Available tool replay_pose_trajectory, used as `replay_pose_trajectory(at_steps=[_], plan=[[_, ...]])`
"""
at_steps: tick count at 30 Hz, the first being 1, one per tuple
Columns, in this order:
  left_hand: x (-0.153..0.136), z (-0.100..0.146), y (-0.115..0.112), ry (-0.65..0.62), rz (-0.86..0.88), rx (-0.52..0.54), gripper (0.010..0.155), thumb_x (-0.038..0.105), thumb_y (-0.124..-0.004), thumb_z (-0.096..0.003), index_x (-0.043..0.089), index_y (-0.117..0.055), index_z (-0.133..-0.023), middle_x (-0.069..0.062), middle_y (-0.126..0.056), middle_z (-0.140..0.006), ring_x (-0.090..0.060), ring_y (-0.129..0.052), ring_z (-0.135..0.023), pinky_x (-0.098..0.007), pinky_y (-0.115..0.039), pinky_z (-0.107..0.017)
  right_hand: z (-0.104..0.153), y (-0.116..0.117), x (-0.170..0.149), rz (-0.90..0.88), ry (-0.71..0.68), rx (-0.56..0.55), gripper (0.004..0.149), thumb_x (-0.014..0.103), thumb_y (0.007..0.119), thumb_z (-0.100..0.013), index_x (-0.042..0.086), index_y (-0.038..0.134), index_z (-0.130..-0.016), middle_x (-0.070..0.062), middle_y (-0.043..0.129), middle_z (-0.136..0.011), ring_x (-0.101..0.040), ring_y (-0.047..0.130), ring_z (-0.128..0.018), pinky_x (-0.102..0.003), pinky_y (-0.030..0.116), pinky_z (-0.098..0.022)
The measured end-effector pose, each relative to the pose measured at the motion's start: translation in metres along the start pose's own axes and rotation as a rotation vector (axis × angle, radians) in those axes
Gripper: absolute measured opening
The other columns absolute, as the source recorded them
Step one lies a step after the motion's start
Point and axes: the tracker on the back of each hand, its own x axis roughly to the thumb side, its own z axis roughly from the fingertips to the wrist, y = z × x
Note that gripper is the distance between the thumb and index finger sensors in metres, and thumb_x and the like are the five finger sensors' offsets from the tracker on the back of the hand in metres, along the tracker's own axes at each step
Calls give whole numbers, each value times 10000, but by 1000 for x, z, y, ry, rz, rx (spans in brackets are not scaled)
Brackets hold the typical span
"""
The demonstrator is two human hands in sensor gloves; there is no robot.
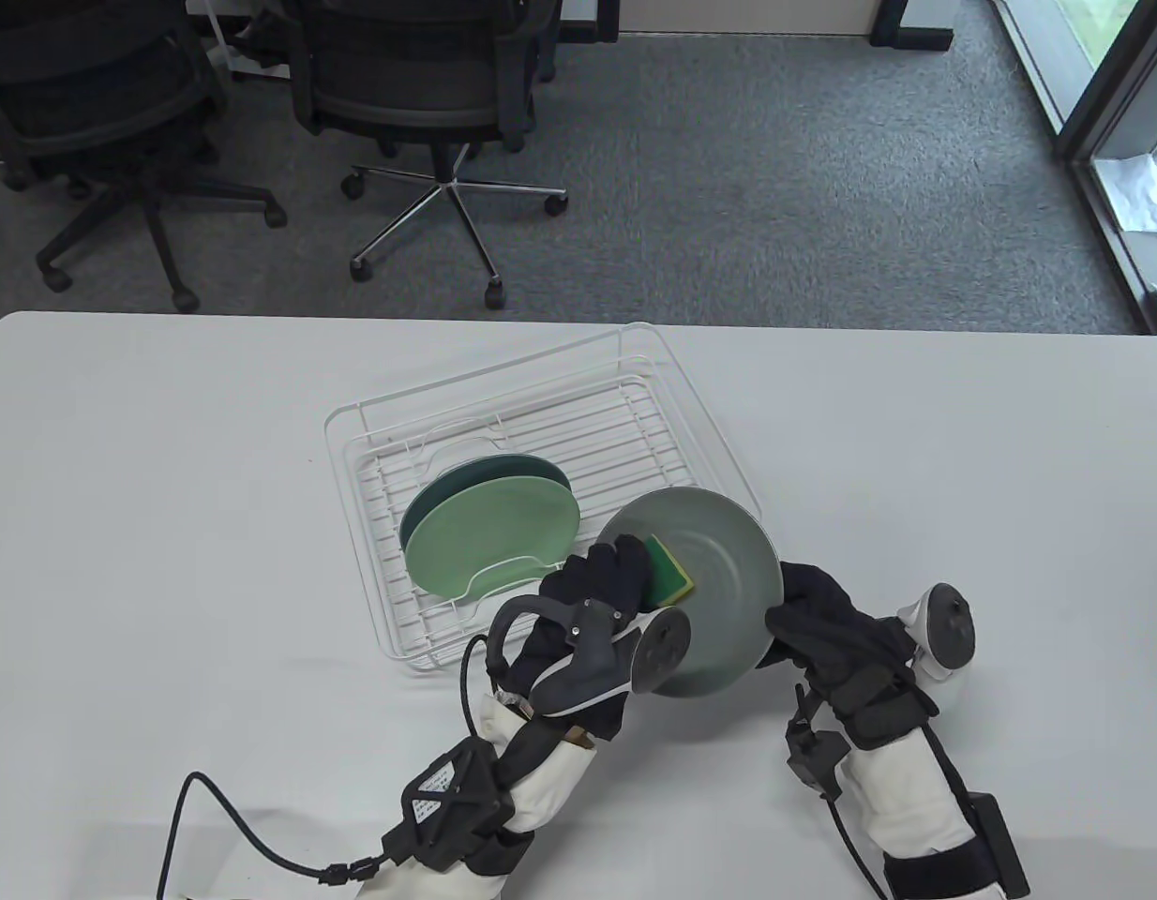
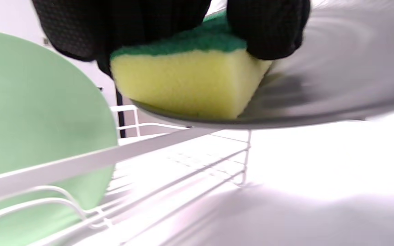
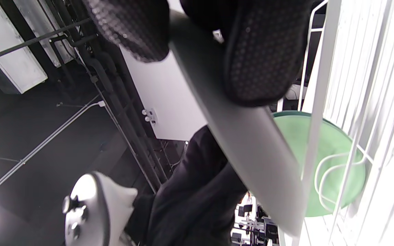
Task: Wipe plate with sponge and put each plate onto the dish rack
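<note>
Green plates: we see a light green plate point(image 1: 489, 548) standing on edge in the dish rack point(image 1: 541, 422), with a darker green plate point(image 1: 503, 466) just behind it, both at the rack's left end.
Dish rack: we find the white wire rack sitting on the white tabletop point(image 1: 166, 525), near its middle.
Left hand: our left hand point(image 1: 593, 591) grips the sponge point(image 1: 670, 570), fingers curled over its green top; in the left wrist view the fingertips point(image 2: 268, 30) clamp the green layer.
Sponge: we press its yellow side against the inner face of the grey plate point(image 1: 719, 572).
Grey plate: we hold it tilted above the tabletop, just beside the rack's right front corner.
Right hand: our right hand point(image 1: 822, 619) pinches the grey plate's right rim, thumb on one face and fingers on the other.
</note>
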Motion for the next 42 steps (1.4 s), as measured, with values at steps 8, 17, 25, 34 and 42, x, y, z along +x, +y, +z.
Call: replay_pose_trajectory(at_steps=[8,17,25,34,42], plan=[[12,5,6,-158,223,-20,732,464,-780,-503,40,-626,-1080,-222,-841,-976,-402,-938,-785,-518,-829,-569,0,7,0,-23,7,10,602,270,739,-603,-94,463,-996,-427,628,-927,-522,828,-713,-362,880,-486],[-4,2,0,-5,31,107,728,458,-779,-501,42,-622,-1078,-216,-844,-976,-398,-945,-782,-515,-834,-566,-2,19,0,-1,10,63,602,270,752,-593,-97,485,-989,-431,645,-914,-524,838,-696,-361,886,-471],[-38,4,7,130,59,172,731,460,-776,-501,35,-629,-1077,-222,-849,-973,-401,-948,-777,-514,-838,-562,-1,6,0,-36,5,22,601,282,737,-606,-91,473,-997,-419,644,-924,-512,837,-708,-354,882,-478],[-63,10,15,155,391,281,731,453,-765,-509,-6,-641,-1063,-247,-871,-944,-404,-984,-736,-496,-865,-532,6,-23,-2,-132,2,-121,668,281,700,-630,-150,380,-1027,-410,611,-951,-501,817,-749,-355,871,-512],[-73,7,8,103,656,251,731,447,-751,-521,-24,-629,-1066,-261,-861,-948,-412,-978,-742,-501,-861,-535,9,-26,-2,-253,-32,-166,654,262,657,-651,-162,335,-1032,-403,583,-974,-492,796,-791,-360,862,-544]])
